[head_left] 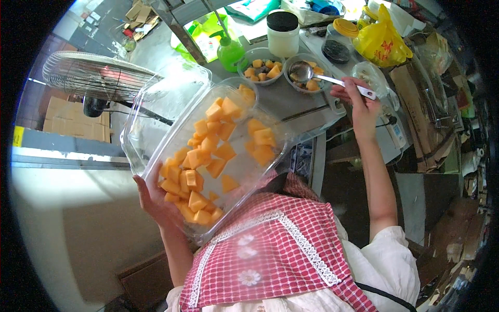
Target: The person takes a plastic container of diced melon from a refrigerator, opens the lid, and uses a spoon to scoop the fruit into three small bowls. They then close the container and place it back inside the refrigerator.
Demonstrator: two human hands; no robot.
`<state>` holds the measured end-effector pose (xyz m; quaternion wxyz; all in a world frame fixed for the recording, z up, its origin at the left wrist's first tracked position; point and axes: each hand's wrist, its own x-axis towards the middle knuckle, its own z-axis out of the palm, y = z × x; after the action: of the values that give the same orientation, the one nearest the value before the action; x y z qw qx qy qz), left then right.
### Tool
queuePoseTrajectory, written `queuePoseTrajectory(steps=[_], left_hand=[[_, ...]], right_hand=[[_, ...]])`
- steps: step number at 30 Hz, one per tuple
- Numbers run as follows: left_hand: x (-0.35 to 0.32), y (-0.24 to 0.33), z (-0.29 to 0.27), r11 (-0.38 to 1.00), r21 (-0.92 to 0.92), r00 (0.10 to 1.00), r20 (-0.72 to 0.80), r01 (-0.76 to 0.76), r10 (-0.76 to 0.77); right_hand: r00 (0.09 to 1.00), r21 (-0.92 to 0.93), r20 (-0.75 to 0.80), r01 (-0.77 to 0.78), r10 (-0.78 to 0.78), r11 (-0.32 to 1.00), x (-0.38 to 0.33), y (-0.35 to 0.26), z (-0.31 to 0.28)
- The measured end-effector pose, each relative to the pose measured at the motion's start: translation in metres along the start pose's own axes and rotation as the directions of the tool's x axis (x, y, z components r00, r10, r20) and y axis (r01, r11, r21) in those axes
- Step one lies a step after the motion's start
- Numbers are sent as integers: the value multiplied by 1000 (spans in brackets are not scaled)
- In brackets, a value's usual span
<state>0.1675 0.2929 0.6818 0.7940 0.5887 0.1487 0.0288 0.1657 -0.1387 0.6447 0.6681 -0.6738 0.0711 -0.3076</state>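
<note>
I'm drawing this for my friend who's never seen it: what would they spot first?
Probably the orange cubes in the big clear tub, left of the middle, with the left hand holding its left side. Just below is a red checked apron. Up at the right are a spoon in the right hand and a bright yellow bag.

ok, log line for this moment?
left hand: holds tub of orange chunks | right hand: holds spoon, head in or above rightmost fruit cup | nearby: green bottle, fan
</note>
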Motion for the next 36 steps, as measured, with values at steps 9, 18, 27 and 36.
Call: queuePoseTrajectory(steps=[9,18,27,36], left_hand=[[-10,2,-43,988,-148,994,-98,34,-49],[-79,7,-79,970,-164,859,-506,-180,74],[-167,13,-124,894,-180,709,-680,-410,188],[-189,-44,-155,764,-318,591,-800,-562,102]], right_hand=[[991,160,-72,121,-111,980,-31,-94,18],[867,128,379,298,-325,946,-23,-120,54],[427,-123,897,-14,117,992,10,-79,171],[398,114,859,462,-321,879,43,-35,499]])
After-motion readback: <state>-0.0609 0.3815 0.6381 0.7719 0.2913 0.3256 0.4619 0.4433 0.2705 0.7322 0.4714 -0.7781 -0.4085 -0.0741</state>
